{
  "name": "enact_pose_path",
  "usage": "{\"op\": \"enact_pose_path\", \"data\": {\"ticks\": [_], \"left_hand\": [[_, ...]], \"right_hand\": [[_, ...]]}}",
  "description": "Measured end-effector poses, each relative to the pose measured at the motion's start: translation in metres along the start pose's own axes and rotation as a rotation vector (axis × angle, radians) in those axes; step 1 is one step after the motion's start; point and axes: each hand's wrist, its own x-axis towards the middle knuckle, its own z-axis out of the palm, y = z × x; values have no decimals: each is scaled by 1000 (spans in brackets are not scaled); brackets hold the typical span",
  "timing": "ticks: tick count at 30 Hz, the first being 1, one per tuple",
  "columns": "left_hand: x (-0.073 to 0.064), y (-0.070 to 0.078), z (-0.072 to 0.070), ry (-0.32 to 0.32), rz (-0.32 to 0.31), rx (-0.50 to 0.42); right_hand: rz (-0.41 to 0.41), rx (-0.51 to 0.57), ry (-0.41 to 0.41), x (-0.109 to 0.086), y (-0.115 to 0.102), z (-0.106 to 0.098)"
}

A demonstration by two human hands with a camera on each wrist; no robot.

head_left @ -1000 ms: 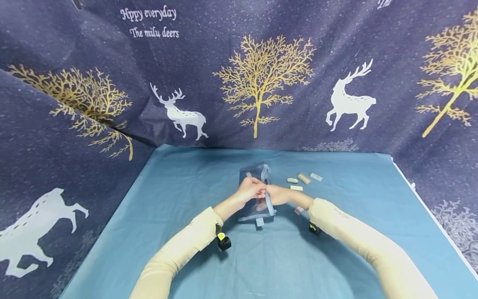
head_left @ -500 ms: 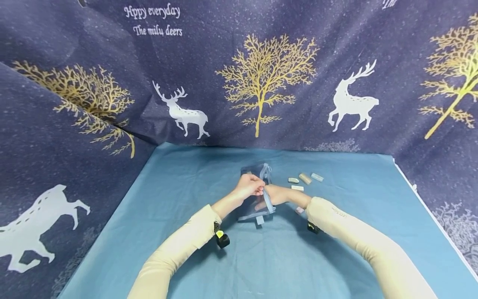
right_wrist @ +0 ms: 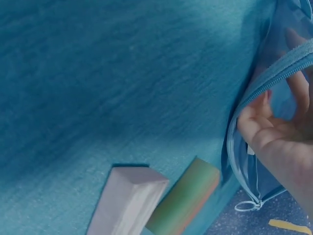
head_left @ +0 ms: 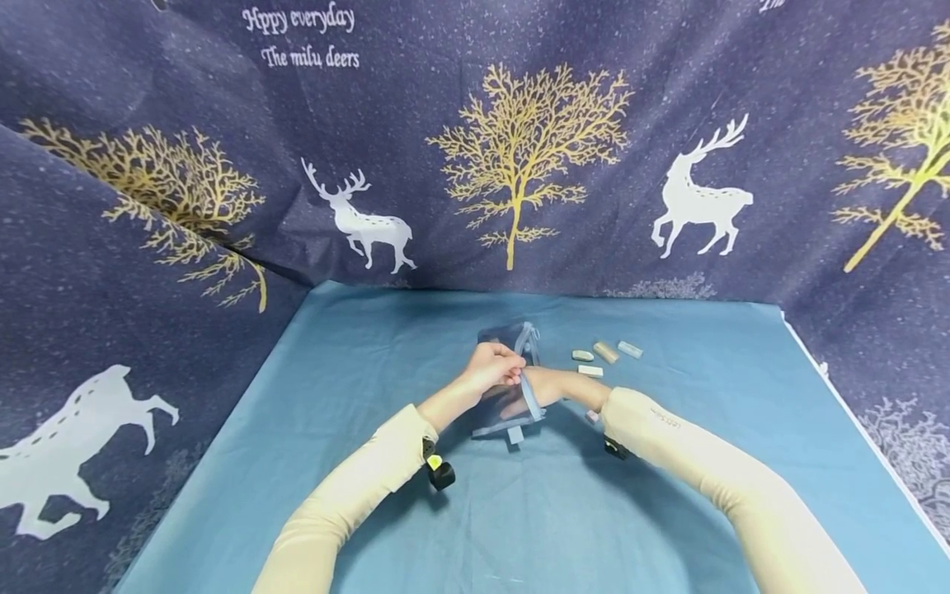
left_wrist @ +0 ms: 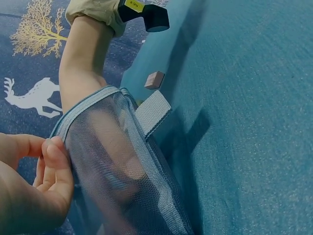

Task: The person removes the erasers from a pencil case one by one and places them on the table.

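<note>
A blue mesh zip pouch (head_left: 493, 422) lies sideways at mid-table, its zipped mouth facing right. My left hand (head_left: 493, 367) pinches the upper zipper edge between thumb and fingertips, which holds the mouth apart; the left wrist view shows this left hand (left_wrist: 36, 176) at the rim. Through the mouth reaches my right hand (head_left: 538, 389), its fingers inside and seen dimly through the mesh. In the right wrist view the right hand's fingers (right_wrist: 298, 93) are spread apart, with nothing visible between them. A pale fabric tab (left_wrist: 153, 113) sticks out from the pouch's side seam.
Right of the pouch lie several small eraser-like blocks: a tan one (head_left: 605, 352), a pale blue one (head_left: 630, 350), a white one (head_left: 590, 371) and a greenish one (head_left: 582, 355). A pinkish block (head_left: 592, 417) sits near the right wrist. Blue cloth (head_left: 401, 363) covers the table.
My right hand has slid slightly left, deeper into the pouch. My left hand keeps its pinch on the zipper edge and has shifted slightly up and left.
</note>
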Motion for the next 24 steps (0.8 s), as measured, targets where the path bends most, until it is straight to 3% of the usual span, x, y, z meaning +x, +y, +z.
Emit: {"op": "enact_pose_path", "data": {"ticks": [6,10,12,16,19,24], "left_hand": [[2,1,-2,1,4,10],[1,3,-2,-2,-3,5],[1,3,-2,-6,-8,5],[1,1,-3,-22,-19,1],[2,-2,-4,-41,-27,-4],[0,-3,-2,-50,-22,3]], "right_hand": [[-23,-18,5,1,1,-1],[-7,112,28,-1,5,0],[44,188,66,-3,7,0],[171,227,180,-9,9,0],[246,145,268,-10,11,-1],[381,100,378,-6,11,-1]]}}
